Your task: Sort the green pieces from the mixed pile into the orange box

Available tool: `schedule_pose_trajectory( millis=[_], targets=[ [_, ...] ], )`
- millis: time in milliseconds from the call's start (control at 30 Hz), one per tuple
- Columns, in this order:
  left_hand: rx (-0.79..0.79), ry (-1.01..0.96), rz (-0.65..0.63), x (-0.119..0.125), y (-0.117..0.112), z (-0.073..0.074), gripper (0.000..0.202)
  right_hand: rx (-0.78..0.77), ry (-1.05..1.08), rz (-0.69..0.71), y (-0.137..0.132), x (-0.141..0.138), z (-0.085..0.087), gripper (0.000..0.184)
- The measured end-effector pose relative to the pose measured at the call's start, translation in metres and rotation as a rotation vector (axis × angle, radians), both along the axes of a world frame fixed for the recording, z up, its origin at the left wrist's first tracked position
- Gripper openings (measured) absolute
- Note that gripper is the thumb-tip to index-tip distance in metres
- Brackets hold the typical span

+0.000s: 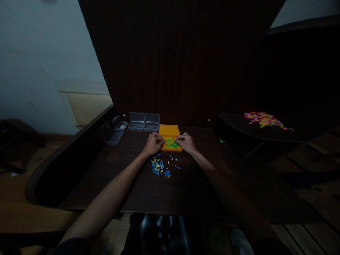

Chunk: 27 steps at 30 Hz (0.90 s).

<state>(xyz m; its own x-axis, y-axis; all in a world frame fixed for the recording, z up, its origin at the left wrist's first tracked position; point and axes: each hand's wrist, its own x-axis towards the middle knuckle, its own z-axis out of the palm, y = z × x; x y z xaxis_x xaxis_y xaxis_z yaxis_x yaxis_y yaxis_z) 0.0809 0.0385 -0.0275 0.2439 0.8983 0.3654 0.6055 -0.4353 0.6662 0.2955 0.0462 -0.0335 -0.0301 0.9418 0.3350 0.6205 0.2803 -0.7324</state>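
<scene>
An orange box (170, 130) with its lid raised stands on the dark table, and many small green pieces (171, 143) lie in its tray. At the tray's left edge is my left hand (154, 143), fingers closed in a pinch. My right hand (187, 142) is pinched in the same way over the tray's right side. Whatever is between the fingertips of either hand is too small to make out. In front of the box, a loose pile of small blue, yellow and white building bricks (158, 166) is spread on the tabletop.
Clear plastic cases (145, 125) stand opened behind my left hand, with another clear case (114, 136) farther left. A raised side board (71, 152) borders the table's left. On a dark surface at the right lies a heap of pink and yellow pieces (265, 119).
</scene>
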Motion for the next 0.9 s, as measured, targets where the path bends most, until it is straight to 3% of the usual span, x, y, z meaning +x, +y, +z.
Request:
schedule_pose_trajectory(
  millis=[500, 900],
  targets=[
    [-0.037, -0.023, 0.006, -0.001, 0.0023, -0.0006, 0.034, 0.047, 0.033, -0.02, 0.0012, 0.0036, -0.0055, 0.014],
    [0.027, 0.087, 0.007, 0.0027, -0.0035, -0.0004, 0.018, 0.057, 0.008, 0.031, -0.0019, 0.0033, -0.0059, 0.023]
  ],
)
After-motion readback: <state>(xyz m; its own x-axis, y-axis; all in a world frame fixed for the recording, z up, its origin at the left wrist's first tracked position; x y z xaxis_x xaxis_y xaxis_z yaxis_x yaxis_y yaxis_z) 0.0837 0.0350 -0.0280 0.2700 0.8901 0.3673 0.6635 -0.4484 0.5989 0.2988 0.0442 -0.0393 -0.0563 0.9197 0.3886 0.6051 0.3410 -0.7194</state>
